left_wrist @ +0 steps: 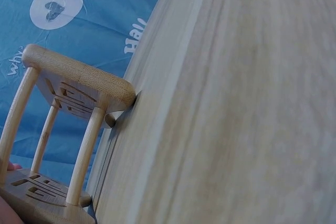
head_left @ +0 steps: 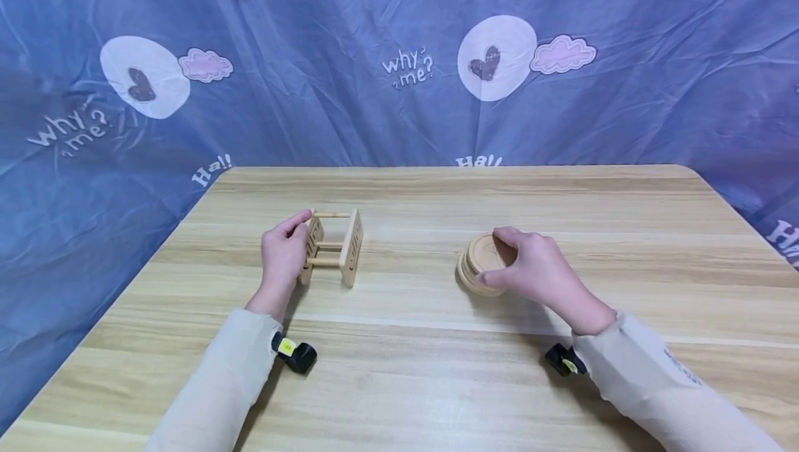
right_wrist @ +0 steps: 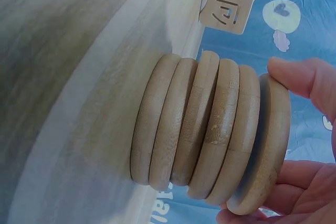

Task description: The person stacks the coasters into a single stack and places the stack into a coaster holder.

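A small wooden coaster rack [head_left: 352, 247], two carved side panels joined by thin rods, stands on the left half of the table. My left hand [head_left: 284, 254] holds its left panel; the fingers behind that panel are largely hidden. To the right, several round wooden coasters [right_wrist: 197, 124] are piled in a slightly uneven stack. My right hand [head_left: 537, 268] pinches the top coaster [right_wrist: 275, 145] by its rim between thumb and fingers. In the right wrist view, that coaster sits tilted, with a narrow dark gap between it and the one below.
The wood-grain table [head_left: 399, 383] reaches back to a blue printed cloth [head_left: 349, 91] hanging behind it. A stretch of tabletop separates the rack from the stack. Small black wrist cameras are strapped on both sleeves.
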Motion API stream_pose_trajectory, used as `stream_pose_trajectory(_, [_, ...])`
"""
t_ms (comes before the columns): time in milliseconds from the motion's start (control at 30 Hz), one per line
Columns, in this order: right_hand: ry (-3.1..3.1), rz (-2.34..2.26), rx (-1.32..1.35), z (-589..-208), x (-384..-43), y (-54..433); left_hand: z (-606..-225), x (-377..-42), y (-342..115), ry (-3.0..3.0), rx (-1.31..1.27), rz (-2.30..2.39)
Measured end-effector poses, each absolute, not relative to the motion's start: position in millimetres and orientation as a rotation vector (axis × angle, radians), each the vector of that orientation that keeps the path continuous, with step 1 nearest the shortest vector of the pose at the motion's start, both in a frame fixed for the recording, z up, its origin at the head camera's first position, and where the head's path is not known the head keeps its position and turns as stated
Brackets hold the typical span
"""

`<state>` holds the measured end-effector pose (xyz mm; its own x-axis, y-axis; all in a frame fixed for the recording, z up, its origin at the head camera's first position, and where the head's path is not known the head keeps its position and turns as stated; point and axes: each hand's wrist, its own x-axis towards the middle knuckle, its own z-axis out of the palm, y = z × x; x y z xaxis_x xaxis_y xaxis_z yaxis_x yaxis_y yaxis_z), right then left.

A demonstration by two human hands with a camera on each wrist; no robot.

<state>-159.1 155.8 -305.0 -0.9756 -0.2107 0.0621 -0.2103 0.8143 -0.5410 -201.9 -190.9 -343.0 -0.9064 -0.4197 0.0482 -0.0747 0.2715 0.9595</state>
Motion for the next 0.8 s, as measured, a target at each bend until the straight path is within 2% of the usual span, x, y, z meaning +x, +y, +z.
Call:
stream_pose_trajectory(533, [2.944,-0.870,-0.301,-308.5,-162.1,155.4,-343.2,-203.0,-189.7,-2.253,0.453,-1.687])
stream_pose_trajectory(800, [2.955,-0.815,-0.380,-308.2,-163.5,155.7,-341.7,-201.5,-190.3,-2.265,0.433,-1.689])
